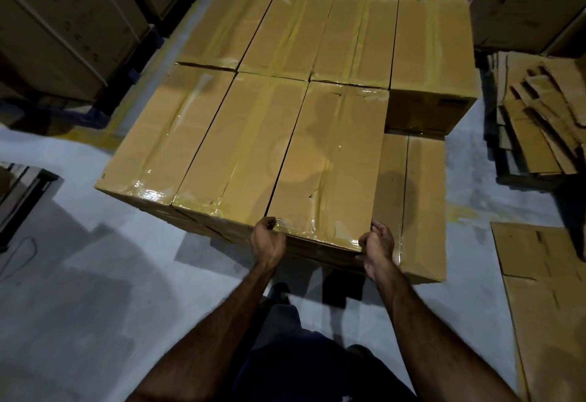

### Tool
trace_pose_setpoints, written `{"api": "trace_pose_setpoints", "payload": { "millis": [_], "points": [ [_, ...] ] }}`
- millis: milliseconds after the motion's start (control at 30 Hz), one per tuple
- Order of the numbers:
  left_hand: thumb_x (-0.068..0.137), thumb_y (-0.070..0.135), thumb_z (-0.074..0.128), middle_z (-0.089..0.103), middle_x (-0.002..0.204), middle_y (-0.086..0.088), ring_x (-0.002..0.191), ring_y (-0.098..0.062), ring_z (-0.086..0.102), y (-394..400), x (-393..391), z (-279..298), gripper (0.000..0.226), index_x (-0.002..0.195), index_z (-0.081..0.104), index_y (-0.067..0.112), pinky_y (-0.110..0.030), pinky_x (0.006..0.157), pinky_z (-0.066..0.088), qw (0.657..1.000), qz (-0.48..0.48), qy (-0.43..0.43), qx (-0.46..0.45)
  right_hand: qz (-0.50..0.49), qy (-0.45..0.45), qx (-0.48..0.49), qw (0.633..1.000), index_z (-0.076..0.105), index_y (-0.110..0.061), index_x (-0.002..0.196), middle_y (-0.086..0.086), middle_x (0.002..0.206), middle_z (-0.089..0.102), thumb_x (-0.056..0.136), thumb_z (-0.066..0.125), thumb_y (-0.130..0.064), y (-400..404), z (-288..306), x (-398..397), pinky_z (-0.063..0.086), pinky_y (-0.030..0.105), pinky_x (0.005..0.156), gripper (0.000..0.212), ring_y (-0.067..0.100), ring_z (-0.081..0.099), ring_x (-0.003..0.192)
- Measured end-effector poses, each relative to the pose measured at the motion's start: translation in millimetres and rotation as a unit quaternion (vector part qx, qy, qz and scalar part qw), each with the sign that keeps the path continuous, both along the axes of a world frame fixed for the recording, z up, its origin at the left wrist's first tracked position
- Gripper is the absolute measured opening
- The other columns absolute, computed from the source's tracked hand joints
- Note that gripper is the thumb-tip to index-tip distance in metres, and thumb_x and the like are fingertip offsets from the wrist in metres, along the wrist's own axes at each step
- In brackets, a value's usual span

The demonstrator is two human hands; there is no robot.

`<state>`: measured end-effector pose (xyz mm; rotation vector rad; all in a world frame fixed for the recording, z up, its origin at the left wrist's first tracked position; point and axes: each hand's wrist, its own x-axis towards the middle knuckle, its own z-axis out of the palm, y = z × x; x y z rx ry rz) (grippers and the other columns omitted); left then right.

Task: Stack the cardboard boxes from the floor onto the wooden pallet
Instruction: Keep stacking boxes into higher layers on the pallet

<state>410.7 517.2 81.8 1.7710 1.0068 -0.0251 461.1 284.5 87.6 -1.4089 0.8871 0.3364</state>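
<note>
Several long taped cardboard boxes form a stack in front of me. Its top layer has a far row and a near row. The rightmost box of the near row lies flush beside its neighbour. My left hand grips its near left corner, and my right hand grips its near right corner, fingers curled over the edge. To the right a lower box shows one layer down. The pallet is hidden under the stack.
Flattened cardboard lies in a pile at the right and as a sheet on the floor. Large dark cartons stand at the back left and back right. Grey floor surrounds the stack.
</note>
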Motion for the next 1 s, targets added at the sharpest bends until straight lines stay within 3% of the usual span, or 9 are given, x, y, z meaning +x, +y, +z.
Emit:
{"api": "trace_pose_setpoints", "payload": {
  "millis": [100, 233, 400, 533, 633, 700, 800, 900, 1000],
  "points": [
    [0.087, -0.011, 0.064, 0.069, 0.123, -0.007, 0.114, -0.026, 0.066, 4, -4, 2, 0.047, 0.128, 0.067, 0.011, -0.043, 0.104, 0.057, 1.000, -0.025, -0.003, 0.019, -0.008, 0.001, 0.004, 1.000, 0.064, -0.023, 0.133, 0.005, 0.132, 0.067, 0.080, 0.049, 0.011, 3, 2, 3, 0.043, 0.033, 0.057, 0.065, 0.019, 0.057, 0.084],
    [0.086, -0.013, 0.060, 0.066, 0.125, -0.002, 0.112, -0.019, 0.064, 7, -11, 8, 0.056, 0.135, 0.063, 0.012, -0.035, 0.097, 0.058, 0.998, -0.057, -0.008, 0.020, -0.012, -0.002, 0.005, 1.000, 0.063, -0.021, 0.133, 0.008, 0.103, 0.065, 0.090, 0.045, 0.006, 1, -3, 4, 0.049, 0.043, 0.071, 0.054, 0.021, 0.054, 0.083],
    [0.083, -0.012, 0.062, 0.064, 0.126, -0.004, 0.114, -0.022, 0.064, 15, -18, 4, 0.059, 0.136, 0.062, 0.012, -0.044, 0.101, 0.058, 0.993, -0.109, -0.007, 0.035, 0.031, -0.010, -0.004, 0.999, 0.059, -0.021, 0.140, 0.007, 0.116, 0.065, 0.091, 0.044, 0.010, -4, 0, 4, 0.051, 0.052, 0.075, 0.060, 0.020, 0.054, 0.083],
    [0.083, -0.008, 0.064, 0.067, 0.128, -0.005, 0.100, -0.020, 0.066, 16, -20, 9, 0.060, 0.139, 0.062, 0.012, -0.044, 0.095, 0.060, 0.988, -0.141, 0.005, 0.071, 0.113, -0.013, -0.002, 0.994, 0.049, -0.024, 0.154, 0.001, 0.154, 0.053, 0.089, 0.045, 0.012, -16, 2, 5, 0.059, 0.052, 0.073, 0.075, 0.024, 0.057, 0.106],
    [0.084, -0.009, 0.063, 0.068, 0.127, -0.009, 0.100, -0.018, 0.063, 15, -24, 14, 0.061, 0.142, 0.061, 0.009, -0.034, 0.095, 0.056, 0.984, -0.156, 0.010, 0.087, 0.161, -0.006, 0.013, 0.987, 0.057, -0.028, 0.146, -0.005, 0.145, 0.055, 0.085, 0.043, 0.014, -28, 8, 6, 0.058, 0.059, 0.082, 0.076, 0.025, 0.056, 0.106],
    [0.086, -0.008, 0.064, 0.067, 0.128, -0.010, 0.102, -0.015, 0.060, 13, -28, 17, 0.060, 0.143, 0.060, 0.009, -0.027, 0.092, 0.050, 0.982, -0.162, 0.017, 0.098, 0.179, -0.009, 0.025, 0.984, 0.061, -0.030, 0.140, -0.010, 0.141, 0.056, 0.087, 0.042, 0.016, -34, 15, 5, 0.057, 0.055, 0.082, 0.072, 0.030, 0.058, 0.116],
    [0.086, -0.009, 0.065, 0.065, 0.137, -0.012, 0.119, -0.023, 0.062, 9, -33, 21, 0.061, 0.144, 0.058, 0.006, -0.031, 0.103, 0.049, 0.983, -0.156, 0.004, 0.098, 0.210, -0.021, 0.008, 0.977, 0.058, -0.021, 0.146, -0.005, 0.148, 0.056, 0.094, 0.043, 0.014, -46, 20, 1, 0.057, 0.047, 0.075, 0.064, 0.029, 0.059, 0.116],
    [0.088, -0.005, 0.066, 0.061, 0.145, -0.012, 0.133, -0.028, 0.058, 5, -38, 24, 0.062, 0.148, 0.054, 0.005, -0.028, 0.104, 0.044, 0.979, -0.175, 0.003, 0.104, 0.234, -0.017, -0.008, 0.972, 0.054, -0.017, 0.150, -0.002, 0.155, 0.054, 0.099, 0.045, 0.012, -59, 20, -6, 0.051, 0.059, 0.096, 0.060, 0.025, 0.055, 0.116],
    [0.092, -0.002, 0.066, 0.057, 0.149, -0.013, 0.136, -0.027, 0.055, -4, -46, 29, 0.061, 0.151, 0.051, 0.004, -0.023, 0.101, 0.038, 0.977, -0.181, -0.004, 0.110, 0.255, -0.015, -0.022, 0.967, 0.056, -0.016, 0.149, -0.001, 0.153, 0.058, 0.098, 0.049, 0.011, -72, 22, -15, 0.048, 0.059, 0.106, 0.058, 0.026, 0.055, 0.126]
  ]
}}
